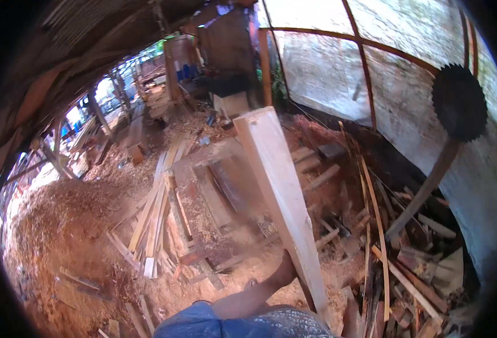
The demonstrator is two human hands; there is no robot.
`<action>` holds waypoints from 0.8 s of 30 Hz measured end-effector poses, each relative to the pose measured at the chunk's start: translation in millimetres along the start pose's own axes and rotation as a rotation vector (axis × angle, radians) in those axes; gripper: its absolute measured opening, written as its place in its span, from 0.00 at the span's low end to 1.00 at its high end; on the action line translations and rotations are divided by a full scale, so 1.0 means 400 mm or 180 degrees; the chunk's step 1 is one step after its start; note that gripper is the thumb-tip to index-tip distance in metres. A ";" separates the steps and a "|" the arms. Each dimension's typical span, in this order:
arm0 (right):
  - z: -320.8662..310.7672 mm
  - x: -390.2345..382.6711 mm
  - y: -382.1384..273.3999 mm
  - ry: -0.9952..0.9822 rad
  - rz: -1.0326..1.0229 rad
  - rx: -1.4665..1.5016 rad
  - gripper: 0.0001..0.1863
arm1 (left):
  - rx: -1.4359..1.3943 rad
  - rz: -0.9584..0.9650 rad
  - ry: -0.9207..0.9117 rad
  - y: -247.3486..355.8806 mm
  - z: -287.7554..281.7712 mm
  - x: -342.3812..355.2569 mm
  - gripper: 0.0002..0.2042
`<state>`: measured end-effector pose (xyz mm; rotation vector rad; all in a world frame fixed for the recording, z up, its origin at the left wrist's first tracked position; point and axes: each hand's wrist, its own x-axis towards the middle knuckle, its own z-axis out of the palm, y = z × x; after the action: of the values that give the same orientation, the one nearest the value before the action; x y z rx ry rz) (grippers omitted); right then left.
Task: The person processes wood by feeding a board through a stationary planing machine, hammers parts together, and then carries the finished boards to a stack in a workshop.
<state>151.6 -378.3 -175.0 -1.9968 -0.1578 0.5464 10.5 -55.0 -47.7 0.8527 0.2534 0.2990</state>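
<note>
While the left hand (286,266) is touching the tilted wooden beam (286,203) at mid-view, its fingers are hiding behind the wood, so I cannot tell how tightly they are closing. Far left, shavings (62,219) are covering the ground; next, pale strips (155,225) are lying together; rightward, scrap wood (406,284) is lying below a round saw blade (459,102).

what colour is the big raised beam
The beam is pale cream, tan on its left; head view.
</note>
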 end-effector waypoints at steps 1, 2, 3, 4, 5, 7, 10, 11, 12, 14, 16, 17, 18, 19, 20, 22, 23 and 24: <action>0.009 -0.020 -0.113 -0.0131 -0.0373 0.0127 0.32 | -0.0466 -0.0012 -0.0004 -0.040 -0.034 0.012 0.48; 0.000 -0.053 -0.250 -0.0244 -0.0771 0.0407 0.32 | -0.0455 -0.0093 -0.0045 -0.063 -0.041 0.021 0.46; -0.014 -0.110 -0.444 -0.0542 -0.0897 0.0821 0.35 | -0.0206 -0.0209 -0.0117 -0.073 -0.042 0.032 0.45; -0.018 -0.161 -0.587 -0.0797 -0.1358 0.1271 0.45 | 0.0014 -0.0316 -0.0152 -0.088 -0.052 0.030 0.43; -0.026 -0.201 -0.714 -0.1020 -0.1483 0.1322 0.65 | 0.0241 -0.0433 -0.0186 -0.102 -0.065 0.028 0.41; -0.026 -0.249 -0.870 -0.1005 -0.2208 0.1574 0.54 | 0.0772 -0.0583 -0.0270 -0.132 -0.093 0.032 0.38; -0.062 -0.225 -0.846 -0.1074 -0.2053 -0.0033 0.40 | 0.1661 -0.0726 -0.0476 -0.173 -0.160 0.049 0.33; -0.046 -0.214 -0.789 -0.0916 -0.1842 -0.0111 0.36 | 0.1960 -0.0726 -0.0601 -0.194 -0.175 0.063 0.32; -0.033 -0.207 -0.730 -0.0814 -0.1633 -0.0204 0.31 | 0.2251 -0.0712 -0.0717 -0.212 -0.202 0.074 0.30; -0.023 -0.229 -0.663 -0.0876 -0.1256 -0.0335 0.31 | 0.2756 -0.0676 -0.0921 -0.250 -0.261 0.079 0.28; 0.009 -0.224 -0.592 -0.0817 -0.1321 -0.0498 0.31 | 0.3243 -0.0599 -0.1151 -0.282 -0.331 0.072 0.25; 0.026 -0.226 -0.557 -0.0644 -0.1528 -0.0566 0.30 | 0.3462 -0.0529 -0.1273 -0.302 -0.363 0.072 0.24; 0.035 -0.230 -0.565 -0.0619 -0.1954 -0.0258 0.29 | 0.3671 -0.0425 -0.1415 -0.317 -0.401 0.071 0.24; 0.057 -0.233 -0.540 -0.0597 -0.2157 -0.0288 0.29 | 0.3883 -0.0275 -0.1578 -0.325 -0.438 0.072 0.23; 0.088 -0.235 -0.522 -0.0597 -0.2380 -0.0310 0.28 | 0.4083 -0.0117 -0.1721 -0.321 -0.481 0.064 0.22; 0.101 -0.247 -0.528 -0.0659 -0.2284 0.0083 0.27 | 0.3955 -0.0190 -0.1683 -0.324 -0.498 0.059 0.22; 0.096 -0.245 -0.534 -0.0604 -0.2137 0.0190 0.29 | 0.3746 -0.0382 -0.1611 -0.333 -0.473 0.053 0.22; 0.086 -0.242 -0.542 -0.0540 -0.2008 0.0328 0.30 | 0.3533 -0.0591 -0.1476 -0.333 -0.449 0.046 0.22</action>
<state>76.7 -280.2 30.8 -1.6752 -0.8144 0.3017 -12.0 -5.9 -265.3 1.9420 0.0396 -0.2661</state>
